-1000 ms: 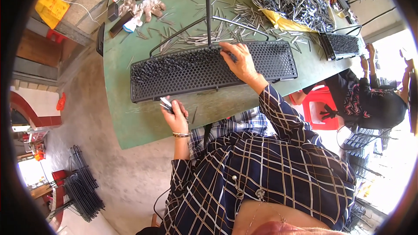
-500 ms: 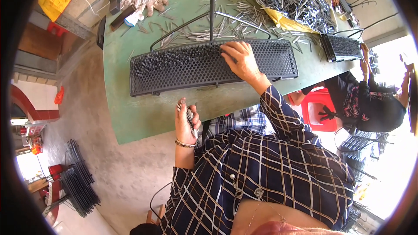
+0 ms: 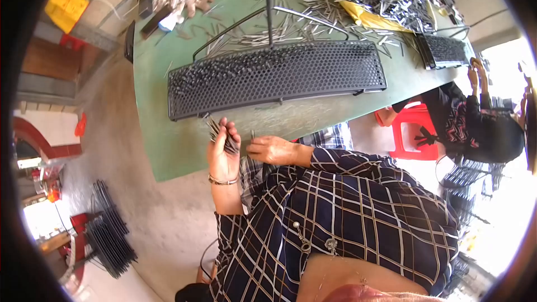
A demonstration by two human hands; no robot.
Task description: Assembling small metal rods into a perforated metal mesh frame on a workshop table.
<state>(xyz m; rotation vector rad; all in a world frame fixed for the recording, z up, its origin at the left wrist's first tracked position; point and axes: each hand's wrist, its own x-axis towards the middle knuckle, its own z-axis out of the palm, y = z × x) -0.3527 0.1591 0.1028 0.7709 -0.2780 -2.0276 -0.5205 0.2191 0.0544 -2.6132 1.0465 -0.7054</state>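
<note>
My left hand (image 3: 224, 154) is closed around a bundle of thin grey rods (image 3: 215, 128), their ends sticking out past the fingers. Close beside it, over the table's near edge, my right hand (image 3: 271, 150) has its fingers curled together; whatever they hold, if anything, is hidden. Beyond both hands a long black perforated tray (image 3: 291, 81) lies across the table, tilted slightly. Short dark rods fill holes at its left end and along its far rim, while many holes toward the right and near side look bare. A black wire frame (image 3: 226, 32) rises behind the tray.
Loose grey rods (image 3: 279, 34) are scattered over the green table (image 3: 154, 145). A yellow sack (image 3: 358, 17) heaped with rods lies at the far right, gloves (image 3: 193, 1) at the far left. A co-worker (image 3: 475, 126) handles another tray (image 3: 447, 50) at right, near a red stool (image 3: 411, 128).
My right hand has left the tray and come back toward me, beside my left hand. The left hand, still holding the rods, has shifted slightly left. The view has moved a little.
</note>
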